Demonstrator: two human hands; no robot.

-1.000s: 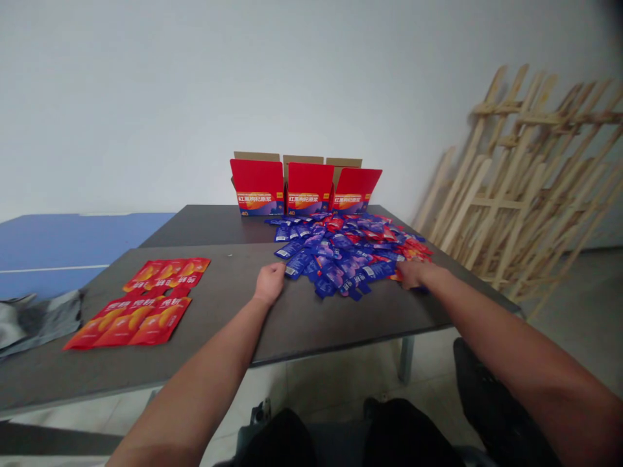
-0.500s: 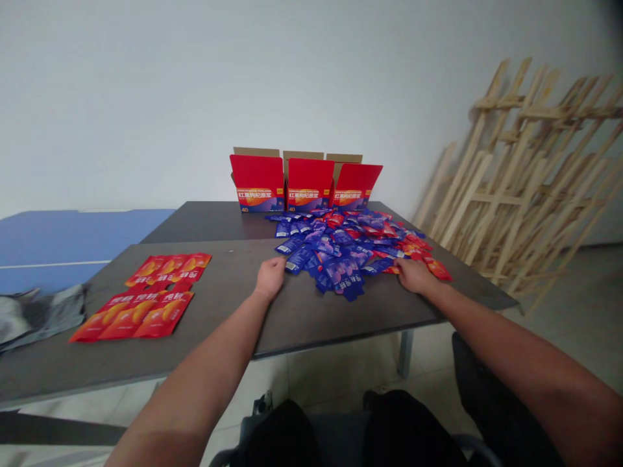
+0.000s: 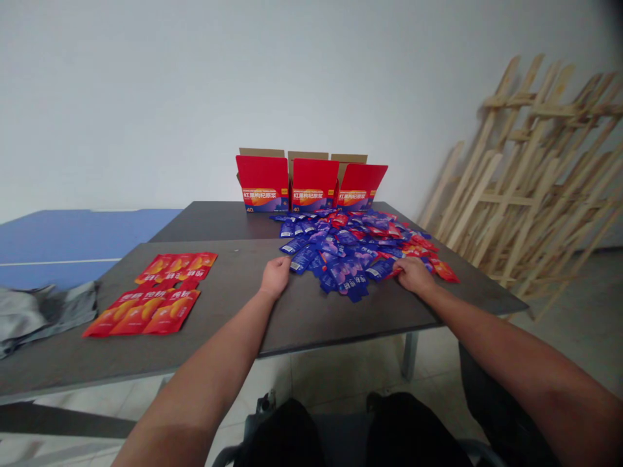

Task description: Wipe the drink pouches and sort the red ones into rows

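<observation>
Curling under, the left-hand fingers of the left hand sit knuckles up, just beside the near left side of a heap of blue and red sachets; whether they clench anything cannot be told. The right-hand fingers of the right hand reach left and lie on the heap's near right side, over blue sachets and a red corner, but whether they grip one cannot be told. The right hand is the nearer to the heap, which lies mostly ahead of and between both hands, on the far half of a dark grey desk. Its longest spread runs slantwise from the far edge toward the right edge, where loose red sachets lie apart from the blue mass.

Along the far edge stand three open red cartons with brown cardboard flaps. Their fronts read 红黑枸杞原浆 and 40. Writing on the sachets is too small to read. Near the left edge lie two rows of red sachets with yellow-orange pictures, and a crumpled grey sheet sits at the left corner.
</observation>
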